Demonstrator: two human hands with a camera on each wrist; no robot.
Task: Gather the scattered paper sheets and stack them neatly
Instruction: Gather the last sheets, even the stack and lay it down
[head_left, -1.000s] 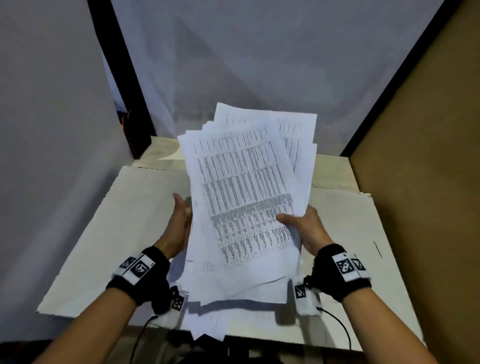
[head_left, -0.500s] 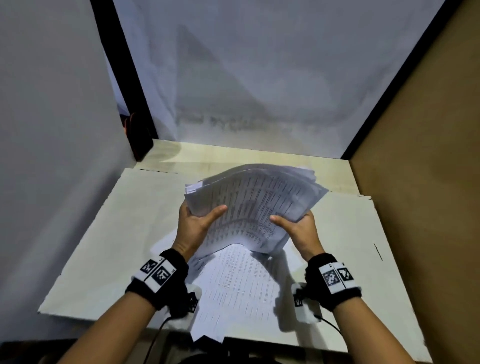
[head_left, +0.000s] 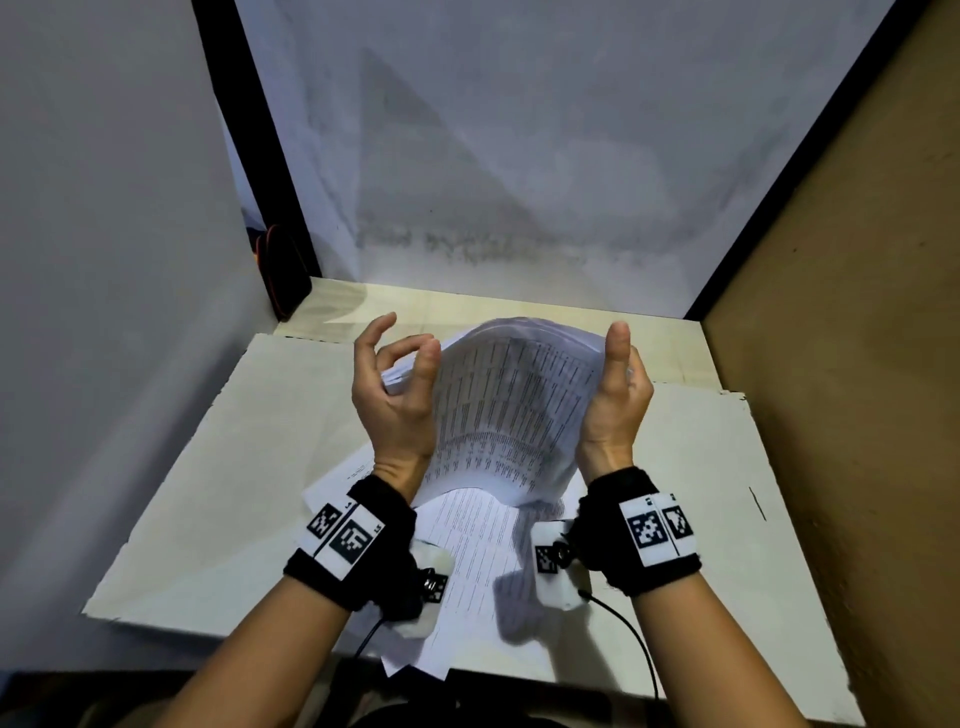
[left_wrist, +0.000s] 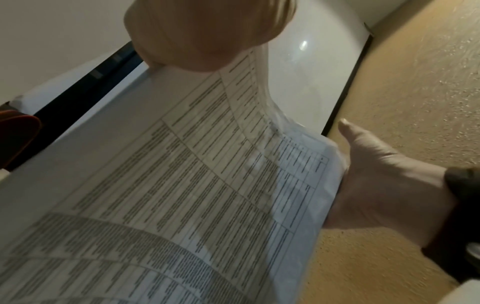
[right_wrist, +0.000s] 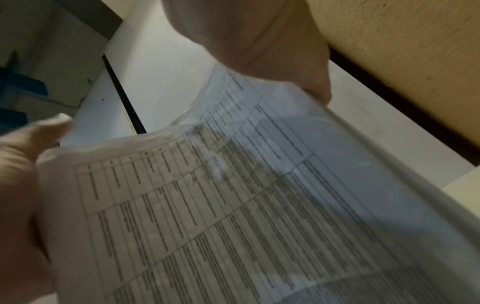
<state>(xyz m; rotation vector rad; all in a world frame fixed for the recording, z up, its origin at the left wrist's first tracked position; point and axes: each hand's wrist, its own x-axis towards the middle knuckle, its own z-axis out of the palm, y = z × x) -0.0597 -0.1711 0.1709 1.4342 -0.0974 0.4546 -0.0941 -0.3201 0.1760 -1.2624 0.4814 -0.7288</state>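
Note:
A bowed stack of printed paper sheets (head_left: 509, 405) hangs above the table between my two hands. My left hand (head_left: 400, 384) cups its left edge, thumb on the top sheet and fingers curled above a corner of the stack. My right hand (head_left: 615, 395) presses the right edge with its palm, thumb straight up; its fingers are hidden behind the paper. The left wrist view shows the stack (left_wrist: 182, 185) with the right hand (left_wrist: 376, 185) at its far edge. The right wrist view shows the stack (right_wrist: 233, 205) and the left hand (right_wrist: 20, 185). Loose printed sheets (head_left: 478, 561) lie on the table below my wrists.
A white board (head_left: 208, 493) covers the tabletop. Grey walls close the left and back, and a brown wall (head_left: 857, 364) the right. A dark object with an orange rim (head_left: 275, 270) stands in the rear left corner. A black cable (head_left: 639, 639) trails from my right wrist.
The stack has tipped from upright to a bowed, flatter lie and moved away from me. Both hands slid from its lower part to its side edges. Loose sheets now show on the table.

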